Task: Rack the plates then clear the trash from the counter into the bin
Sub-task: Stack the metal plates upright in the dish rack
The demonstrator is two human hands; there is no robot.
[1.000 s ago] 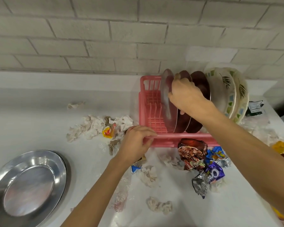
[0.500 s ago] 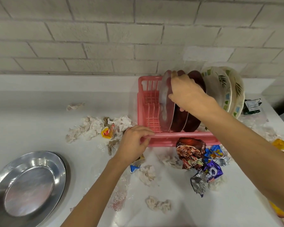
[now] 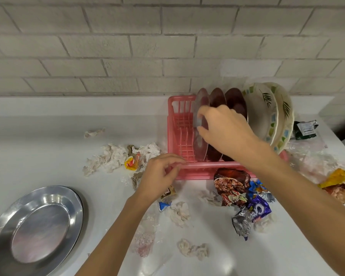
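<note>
A home kitchen is indicated. A white counter is backed by a wall of pale brick-shaped tiles. A pink plastic dish rack is set on the counter against that wall, and a steel plate, dark plates and leaf-patterned plates are stood upright in it. Snack wrappers and crumpled tissues are scattered over the surface, and a large steel dish is laid flat at the left.

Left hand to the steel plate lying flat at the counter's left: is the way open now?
Probably yes. Bare counter lies between the left hand and the loose steel plate, with nothing standing in the path. It must first release its grip on the rail of the pink rack.
</note>
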